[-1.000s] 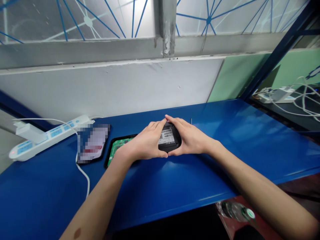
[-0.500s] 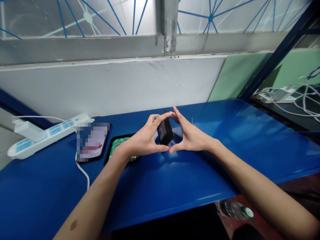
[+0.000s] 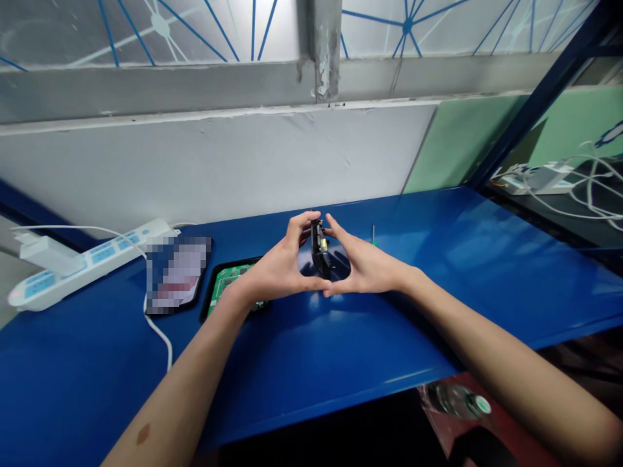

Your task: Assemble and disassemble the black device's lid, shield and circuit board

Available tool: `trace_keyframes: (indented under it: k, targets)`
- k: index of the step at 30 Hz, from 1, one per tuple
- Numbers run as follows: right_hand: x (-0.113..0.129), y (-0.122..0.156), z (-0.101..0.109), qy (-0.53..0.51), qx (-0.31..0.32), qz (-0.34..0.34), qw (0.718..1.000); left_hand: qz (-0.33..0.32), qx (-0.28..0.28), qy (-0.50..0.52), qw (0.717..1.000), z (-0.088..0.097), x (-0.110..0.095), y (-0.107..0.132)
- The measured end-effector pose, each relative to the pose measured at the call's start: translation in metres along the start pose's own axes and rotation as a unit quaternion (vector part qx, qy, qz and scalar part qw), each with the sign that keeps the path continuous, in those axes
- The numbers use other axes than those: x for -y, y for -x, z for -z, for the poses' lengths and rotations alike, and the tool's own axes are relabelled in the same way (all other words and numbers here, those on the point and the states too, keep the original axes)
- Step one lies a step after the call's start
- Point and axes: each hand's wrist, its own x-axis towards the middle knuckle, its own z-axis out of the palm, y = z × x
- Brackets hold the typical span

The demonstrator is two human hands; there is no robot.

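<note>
Between both hands, above the table, stands a small black plastic device (image 3: 318,250), nearly edge-on, with a yellow part showing on its side. My left hand (image 3: 287,259) grips it between the fingers at the top and the thumb at the bottom. From the other side, my right hand (image 3: 367,263) closes on its top and bottom edges with fingertips and thumb. Partly behind my left hand lies a green circuit board (image 3: 226,279) in a black case. A screwdriver (image 3: 373,233) with a thin metal shaft and a green handle pokes out behind my right hand.
A phone (image 3: 180,275) lies left on the blue table (image 3: 311,363). Beyond it runs a white power strip (image 3: 104,256) with a charger and a cable (image 3: 168,347). A plastic bottle (image 3: 460,399) sits below the table edge. White cables (image 3: 591,188) tangle at far right.
The black device has been turned between my hands: its labelled face is out of sight, and a side with a yellow part now shows. More of the screwdriver's green handle is visible.
</note>
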Motion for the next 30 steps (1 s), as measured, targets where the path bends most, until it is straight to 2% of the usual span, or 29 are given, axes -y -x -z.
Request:
trace_keyframes:
  k: [5, 10, 18, 30]
  targets:
    - [0.000, -0.001, 0.001, 0.009, -0.016, -0.007, 1.000, 0.017, -0.010, -0.026, 0.999, 0.001, 0.003, 0.002]
    - [0.003, -0.003, 0.001, 0.064, -0.037, -0.047, 0.996, 0.049, -0.033, -0.061, 0.996, 0.003, 0.003, 0.003]
    - [0.004, -0.005, 0.000, 0.118, -0.038, -0.078, 0.989, 0.075, -0.034, -0.165, 0.983, 0.003, 0.007, 0.003]
    - [0.002, -0.006, -0.001, 0.175, -0.036, -0.087, 0.980, 0.093, -0.029, -0.185, 0.978, 0.001, 0.014, 0.004]
